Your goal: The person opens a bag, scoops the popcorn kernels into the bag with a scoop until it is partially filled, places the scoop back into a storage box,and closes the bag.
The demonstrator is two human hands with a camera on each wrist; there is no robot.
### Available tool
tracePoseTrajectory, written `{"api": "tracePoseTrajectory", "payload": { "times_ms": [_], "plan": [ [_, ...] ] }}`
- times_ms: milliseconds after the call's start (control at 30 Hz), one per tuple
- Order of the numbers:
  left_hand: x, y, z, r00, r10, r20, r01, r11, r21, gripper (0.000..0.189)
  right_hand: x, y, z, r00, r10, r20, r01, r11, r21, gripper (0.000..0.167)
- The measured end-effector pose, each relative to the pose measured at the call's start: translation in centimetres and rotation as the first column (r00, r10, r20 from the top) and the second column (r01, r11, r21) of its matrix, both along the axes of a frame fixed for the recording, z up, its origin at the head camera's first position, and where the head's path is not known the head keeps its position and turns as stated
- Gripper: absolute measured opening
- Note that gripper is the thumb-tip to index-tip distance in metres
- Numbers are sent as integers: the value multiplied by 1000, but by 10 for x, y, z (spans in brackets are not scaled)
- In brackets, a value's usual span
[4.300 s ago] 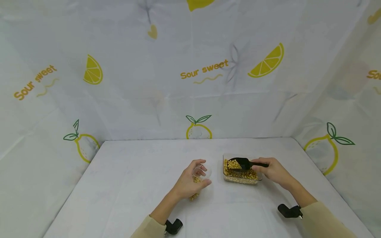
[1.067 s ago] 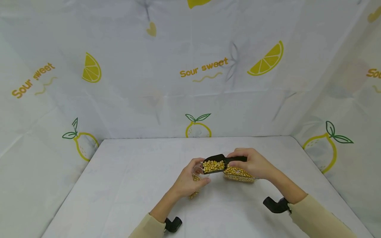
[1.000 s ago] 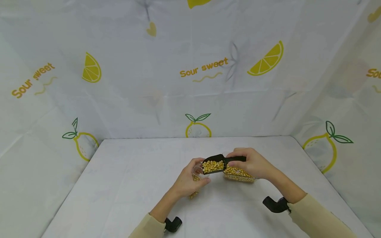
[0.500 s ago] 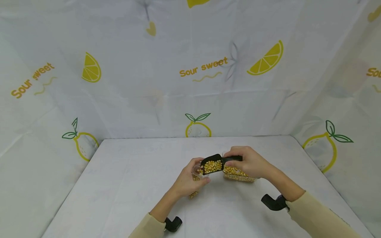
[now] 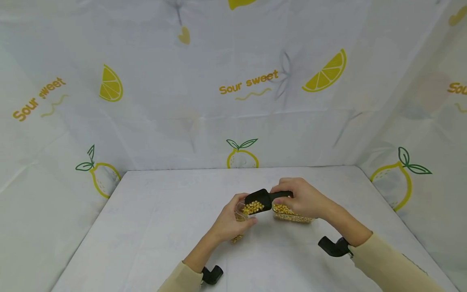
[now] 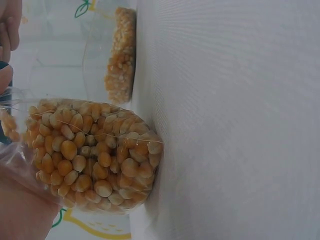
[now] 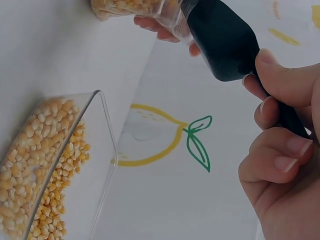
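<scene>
My left hand [image 5: 227,222] grips a clear plastic container [image 6: 95,155] around its round mouth. Yellow corn kernels fill much of it, and its lower end is close to the table in the left wrist view. A black scoop [image 5: 263,198] is held by the handle in my right hand [image 5: 304,198], thumb on one side and fingers curled beneath. The scoop tilts left with its front edge at the container's mouth, and corn kernels [image 5: 254,207] gather at that edge. The right wrist view shows the scoop's dark underside.
A clear rectangular box [image 7: 102,130] of corn kernels stands on the white table [image 5: 164,227] below my right hand, partly hidden by it. Behind the table hangs a white lemon-print cloth [image 5: 175,101]. Black camera mounts [image 5: 333,246] sit at both wrists.
My right hand has lifted the scoop from the box and brought it left to the container. It has tipped further, and kernels have slid to its front edge. My left hand has barely moved.
</scene>
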State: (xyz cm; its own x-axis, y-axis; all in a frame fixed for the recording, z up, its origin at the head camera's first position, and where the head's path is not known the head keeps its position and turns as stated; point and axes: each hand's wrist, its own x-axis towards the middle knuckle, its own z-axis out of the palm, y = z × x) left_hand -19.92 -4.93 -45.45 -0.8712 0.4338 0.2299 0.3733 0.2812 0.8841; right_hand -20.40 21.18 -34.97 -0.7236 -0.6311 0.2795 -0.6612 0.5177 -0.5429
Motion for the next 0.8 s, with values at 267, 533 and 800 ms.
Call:
{"api": "tracePoseTrajectory", "payload": {
  "times_ms": [267,533,800],
  "plan": [
    [-1,-1,-1,1000,-8,11,8,1000,21,68,2,-6,4,997,-2,-75,5,999,35,19],
    [-1,0,-1,1000,-16,-6,16,999,35,67,4,-2,1,997,-20,-76,21,1000,19,17],
    [-1,0,-1,1000,-15,-20,16,999,34,67,7,12,-8,992,-122,-12,121,989,-84,18]
  ]
}}
